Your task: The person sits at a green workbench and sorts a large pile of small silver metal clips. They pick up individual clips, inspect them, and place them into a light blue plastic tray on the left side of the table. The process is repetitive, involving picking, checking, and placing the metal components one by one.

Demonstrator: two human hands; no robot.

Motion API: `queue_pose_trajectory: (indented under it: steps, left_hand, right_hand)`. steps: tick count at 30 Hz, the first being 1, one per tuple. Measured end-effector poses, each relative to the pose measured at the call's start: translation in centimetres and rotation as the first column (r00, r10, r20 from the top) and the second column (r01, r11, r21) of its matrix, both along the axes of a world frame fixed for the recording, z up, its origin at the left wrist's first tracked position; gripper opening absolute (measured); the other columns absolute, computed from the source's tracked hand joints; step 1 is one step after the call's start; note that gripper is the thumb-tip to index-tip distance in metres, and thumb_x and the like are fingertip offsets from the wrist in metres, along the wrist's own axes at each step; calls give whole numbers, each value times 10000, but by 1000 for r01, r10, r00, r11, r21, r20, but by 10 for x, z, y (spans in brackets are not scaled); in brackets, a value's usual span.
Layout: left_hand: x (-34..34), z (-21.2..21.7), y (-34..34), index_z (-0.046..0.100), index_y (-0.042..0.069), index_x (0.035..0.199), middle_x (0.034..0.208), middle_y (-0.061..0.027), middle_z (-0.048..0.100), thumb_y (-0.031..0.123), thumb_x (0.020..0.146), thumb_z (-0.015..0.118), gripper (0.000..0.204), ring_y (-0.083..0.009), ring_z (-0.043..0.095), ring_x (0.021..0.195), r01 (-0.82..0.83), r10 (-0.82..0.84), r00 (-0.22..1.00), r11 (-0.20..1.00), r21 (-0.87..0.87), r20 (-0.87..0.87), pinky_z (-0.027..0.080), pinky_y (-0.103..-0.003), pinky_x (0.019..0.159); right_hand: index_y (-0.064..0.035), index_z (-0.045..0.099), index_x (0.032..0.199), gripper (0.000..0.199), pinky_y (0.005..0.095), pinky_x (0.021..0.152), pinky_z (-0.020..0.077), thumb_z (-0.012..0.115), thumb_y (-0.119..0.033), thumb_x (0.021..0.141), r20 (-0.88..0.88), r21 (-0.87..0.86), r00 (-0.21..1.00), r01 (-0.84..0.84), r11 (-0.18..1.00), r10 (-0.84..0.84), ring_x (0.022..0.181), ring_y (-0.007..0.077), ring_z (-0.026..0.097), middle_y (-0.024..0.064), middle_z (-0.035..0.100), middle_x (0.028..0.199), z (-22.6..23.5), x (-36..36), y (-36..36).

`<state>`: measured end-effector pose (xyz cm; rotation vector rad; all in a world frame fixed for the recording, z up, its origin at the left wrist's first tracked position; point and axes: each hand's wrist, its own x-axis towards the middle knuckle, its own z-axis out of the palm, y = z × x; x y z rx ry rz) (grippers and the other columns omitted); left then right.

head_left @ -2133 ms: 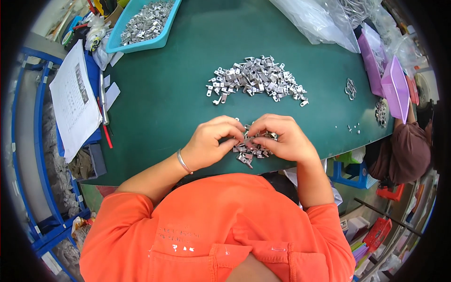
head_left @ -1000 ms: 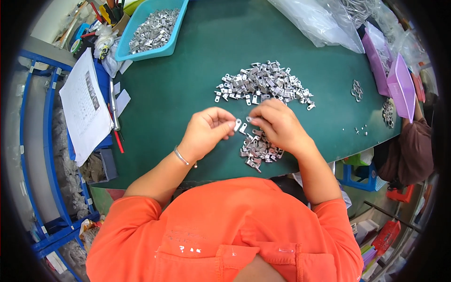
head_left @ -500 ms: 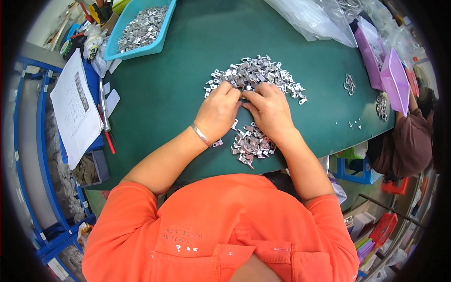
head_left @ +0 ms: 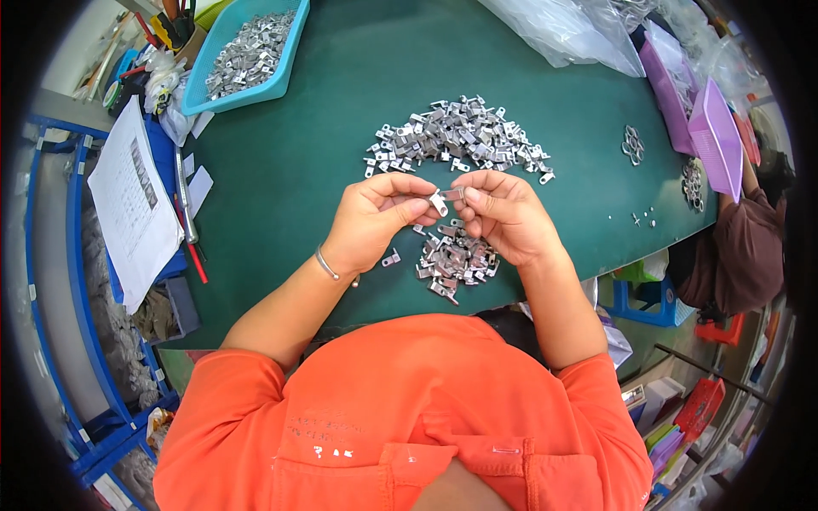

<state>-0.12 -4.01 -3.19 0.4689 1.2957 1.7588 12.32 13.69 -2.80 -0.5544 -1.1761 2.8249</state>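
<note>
I have both hands raised just above the green table (head_left: 281, 170), between the big heap of metal parts (head_left: 456, 136) farther out and the small heap (head_left: 456, 255) close to my body. My left hand (head_left: 375, 221) pinches a small metal piece (head_left: 438, 203) between thumb and fingertips, closed firmly on it. My right hand (head_left: 503, 213) pinches a second small piece (head_left: 454, 193) the same way, and the two pieces meet end to end between my hands. How they fit I cannot tell; they are too small.

To do this well, I judge that I should keep both wrists low and steady, hold each piece near its outer end so the meeting ends stay visible, and line them up squarely before pressing. A loose part (head_left: 391, 258) lies by my left wrist, so I keep my forearm clear of it. The blue tray (head_left: 290, 47) of parts sits well apart, top left.
</note>
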Motion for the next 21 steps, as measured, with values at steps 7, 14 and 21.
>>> queue_pose_trajectory:
  steps: [7, 14, 21]
  left_hand:
    - [3, 2, -10, 671, -56, 984, 994, -127, 673, -89, 864, 645, 128, -196, 683, 857, 82, -63, 972, 994, 76, -228, 590, -303, 767]
    - [-2, 6, -23, 713, 14, 896, 912, -68, 666, -70, 803, 703, 126, -131, 630, 749, 22, -159, 555, 984, -176, -817, 514, -243, 643]
    - [-27, -9, 0, 688, 31, 967, 950, -72, 584, -26, 791, 725, 188, -178, 614, 713, -334, -22, 331, 932, -139, -943, 510, -291, 646]
  right_hand:
    - [20, 688, 988, 101, 251, 592, 546, 672, -38, 907, -1, 236, 997, -70, 969, 72, 712, 106, 640, 67, 687, 862, 11, 14, -8]
    - [-37, 697, 921, 141, 393, 659, 520, 696, 8, 788, -215, 976, 974, 214, -32, -72, 775, 327, 637, 128, 633, 838, 0, 10, -7]
    - [-23, 687, 1019, 165, 337, 678, 543, 658, 11, 860, -148, 975, 978, 169, 142, -147, 797, 235, 662, 77, 667, 880, -20, 2, 2]
